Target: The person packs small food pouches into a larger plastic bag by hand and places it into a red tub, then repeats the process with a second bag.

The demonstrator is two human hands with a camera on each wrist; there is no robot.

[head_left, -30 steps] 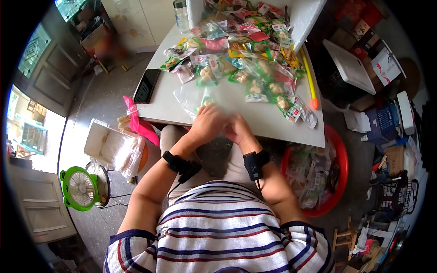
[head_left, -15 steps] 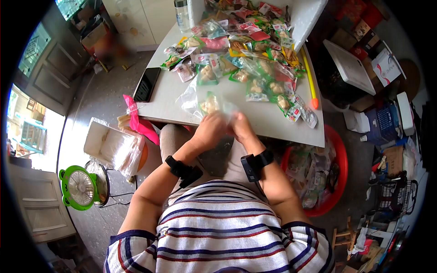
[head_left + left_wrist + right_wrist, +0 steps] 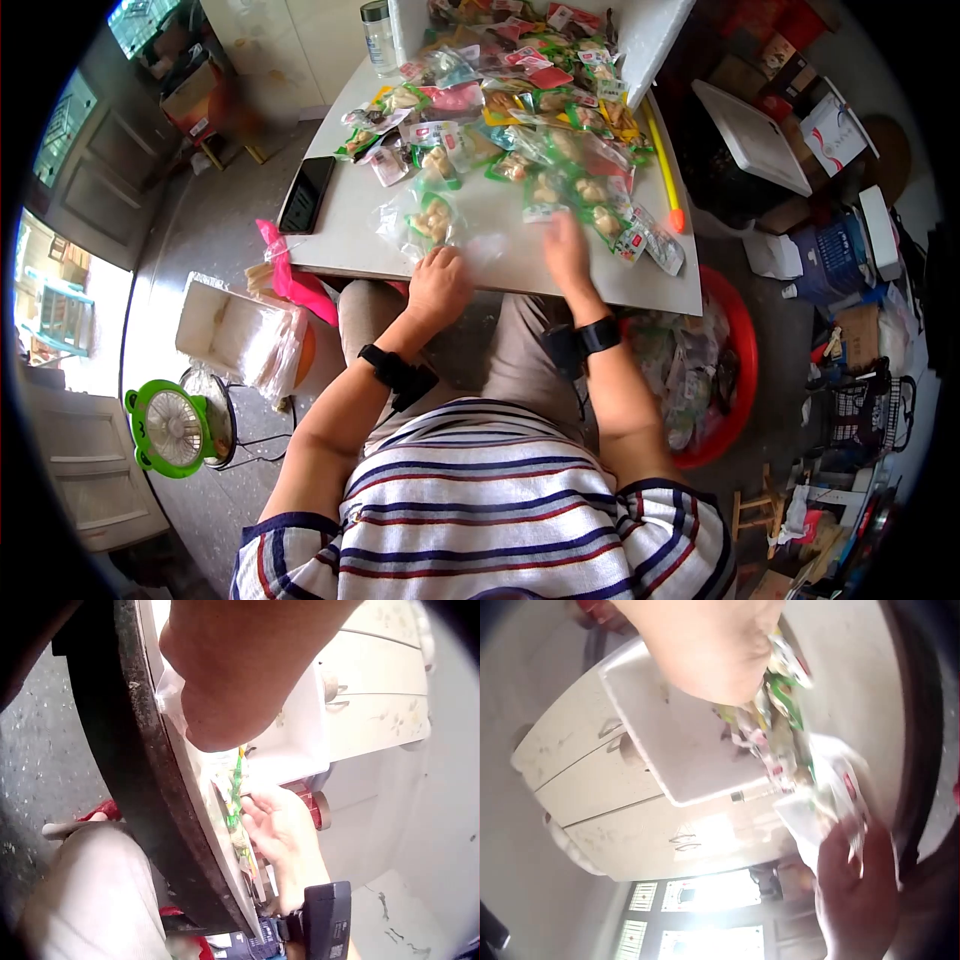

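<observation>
My left hand (image 3: 440,287) pinches the bag (image 3: 396,224), which lies at its 12 o'clock. My blurred right hand (image 3: 568,252) is near packets (image 3: 546,190) at its 12 o'clock; whether it grips any, I cannot tell

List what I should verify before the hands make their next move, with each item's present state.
1. Left hand has hold of the clear bag: ok, it grips the near edge.
2. Snack packet fully inside that bag: cannot tell, inside and beneath look alike through the film.
3. Right hand free of any packet: cannot tell, its fingers are blurred in the head view.
4. More packets within the right hand's reach: ok, several lie close by.
5. Phone out of the way: ok, it lies near the table's left edge, apart from both hands.
</observation>
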